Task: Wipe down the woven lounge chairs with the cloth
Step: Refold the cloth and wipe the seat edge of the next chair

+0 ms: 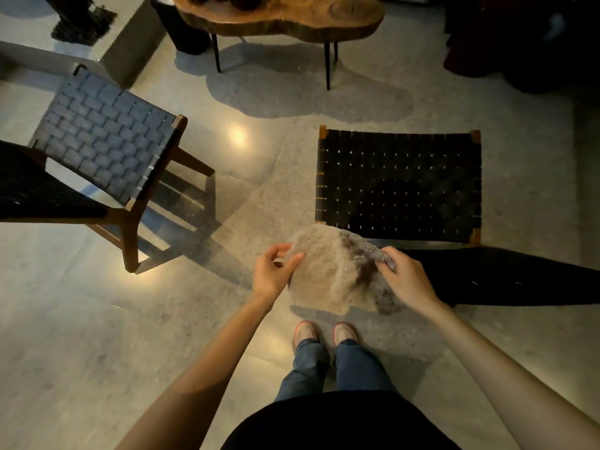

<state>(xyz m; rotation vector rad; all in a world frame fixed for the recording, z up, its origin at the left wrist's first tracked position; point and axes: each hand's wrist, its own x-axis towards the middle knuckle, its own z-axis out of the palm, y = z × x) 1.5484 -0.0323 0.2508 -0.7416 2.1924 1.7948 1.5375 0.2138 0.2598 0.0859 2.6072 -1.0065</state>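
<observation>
— What is nearest?
— A pair of shoes [306,332] below jeans legs, standing on the polished floor [97,319] with the toes pointing forward.

— And the hands?
— Both hold the cloth [328,271], which is spread between them just beyond the shoes. The left hand [276,271] pinches its left edge between thumb and fingers. The right hand [407,277] has its fingers curled round the bunched right edge and grips it.

— Where is the cloth in relation to the chairs?
— It is up in the air, fluffy and beige, greyer on its right side. Its top edge overlaps the near left corner of the right chair [397,186]; whether they touch, I cannot tell.

— What does that chair look like?
— It has a black woven seat in a wooden frame, straight ahead. The left chair [104,138] stands well apart and turned at an angle, with the same weave and wooden legs.

— What is farther on?
— A wooden table [282,14] with a slab top on thin dark legs, beyond both chairs.
</observation>
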